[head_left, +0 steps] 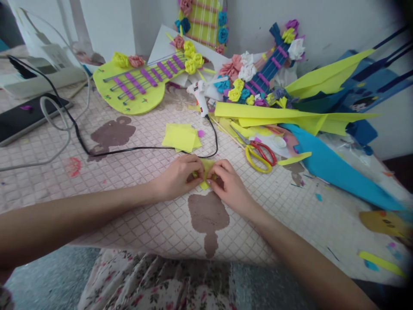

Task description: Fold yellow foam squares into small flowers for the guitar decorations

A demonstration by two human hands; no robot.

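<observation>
A small piece of yellow paper is pinched between my two hands, low over the middle of the table. My left hand grips its left side with thumb and fingertips. On its right side, my right hand pinches it the same way. The fingers cover part of the piece, so its folds are only partly visible. Just beyond my hands lies a stack of yellow paper squares, fanned slightly. A white glue gun stands behind the stack, its black cord curving round toward my hands.
Red-and-yellow-handled scissors lie right of my hands. Long yellow paper and blue paper spread at the right. A yellow paper guitar and a blue one lie at the back. A phone and power strip sit left.
</observation>
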